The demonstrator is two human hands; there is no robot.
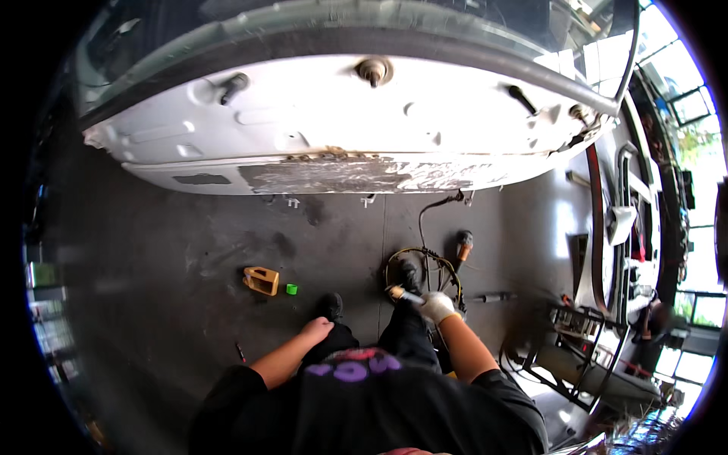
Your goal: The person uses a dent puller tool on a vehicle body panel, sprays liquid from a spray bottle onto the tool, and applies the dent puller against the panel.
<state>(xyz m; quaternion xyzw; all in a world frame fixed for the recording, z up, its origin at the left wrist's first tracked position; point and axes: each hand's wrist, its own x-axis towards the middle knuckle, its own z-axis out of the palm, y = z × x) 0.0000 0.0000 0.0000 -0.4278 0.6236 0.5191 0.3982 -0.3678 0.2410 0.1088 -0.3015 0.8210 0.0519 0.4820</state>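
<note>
My gloved right hand [437, 306] is closed on a brush-like tool [403, 296] with a tan end, held over my right foot. My bare left hand [317, 329] has curled fingers by my left leg; whether they hold anything is hidden. Ahead stands a white vehicle panel [318, 117] under dark window glass [341, 19]. Its lower strip has a dull, patchy sanded area [326, 176] with brown, rough spots along the upper edge.
A cut tan jug [261, 280] and a green cap [292, 289] lie left. A coiled yellow hose [394, 256] and orange power tool [463, 247] lie near my right foot. At right are a metal frame [576, 341] and long panels [595, 227].
</note>
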